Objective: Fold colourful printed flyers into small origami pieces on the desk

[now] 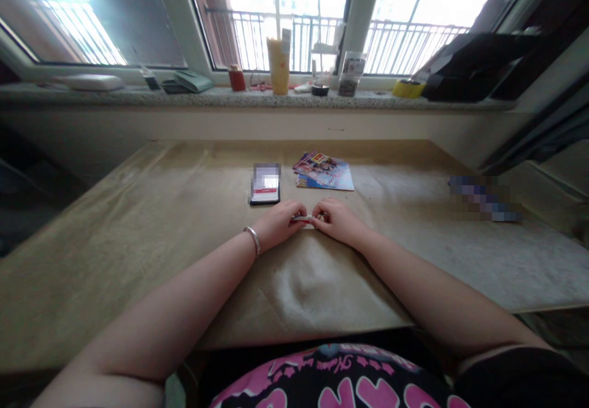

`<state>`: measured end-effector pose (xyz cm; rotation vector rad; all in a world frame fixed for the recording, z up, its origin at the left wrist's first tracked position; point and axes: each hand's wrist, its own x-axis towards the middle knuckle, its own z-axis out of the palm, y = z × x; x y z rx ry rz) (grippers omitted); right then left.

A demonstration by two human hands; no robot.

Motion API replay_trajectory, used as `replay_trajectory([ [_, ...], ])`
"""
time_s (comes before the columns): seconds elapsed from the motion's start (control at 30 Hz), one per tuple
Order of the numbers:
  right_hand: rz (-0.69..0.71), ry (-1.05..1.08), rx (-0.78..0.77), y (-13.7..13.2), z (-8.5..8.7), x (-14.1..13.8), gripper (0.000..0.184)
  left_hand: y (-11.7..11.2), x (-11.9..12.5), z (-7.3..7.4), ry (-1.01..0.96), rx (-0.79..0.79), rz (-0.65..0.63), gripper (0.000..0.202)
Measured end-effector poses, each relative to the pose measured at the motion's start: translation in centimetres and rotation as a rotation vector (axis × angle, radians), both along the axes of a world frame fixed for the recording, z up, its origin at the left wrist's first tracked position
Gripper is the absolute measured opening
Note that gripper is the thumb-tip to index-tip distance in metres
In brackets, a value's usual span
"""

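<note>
My left hand [280, 221] and my right hand [338, 221] meet over the middle of the table, fingers closed. Between them they pinch a small piece of paper [309, 226], pale with some red, one hand at each end. It looks folded and lies low at the tabletop; the fingertips hide most of it. Just beyond my left hand lies a phone [265, 196] with its screen lit. Behind my right hand are several overlapping colourful printed sheets [338, 177]. A silvery bracelet circles my left wrist.
A tan cloth covers the table [138, 242]. A blurred dark object [483, 199] lies at the right. Along the windowsill [184, 98] stand a tall yellow cup [278, 67], a red jar [236, 79], a clear container [352, 73], yellow tape [408, 89] and a black bag [473, 67].
</note>
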<state>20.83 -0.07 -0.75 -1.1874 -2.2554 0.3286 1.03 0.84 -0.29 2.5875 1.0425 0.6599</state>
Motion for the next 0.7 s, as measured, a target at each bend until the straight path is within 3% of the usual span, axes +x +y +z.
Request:
replay_trajectory([
  [0.23, -0.069, 0.083, -0.104, -0.37, 0.00, -0.36, 0.010, -0.06, 0.13, -0.09, -0.095, -0.033, 0.028, 0.007],
  [0.53, -0.006, -0.087, 0.118, -0.26, 0.72, 0.32, 0.002, 0.02, -0.01, -0.02, -0.036, 0.080, -0.053, 0.010],
  [0.7, 0.096, -0.144, 0.142, -0.04, 0.76, 0.61, 0.003, 0.08, -0.27, 0.00, 0.022, 0.095, -0.107, 0.012],
])
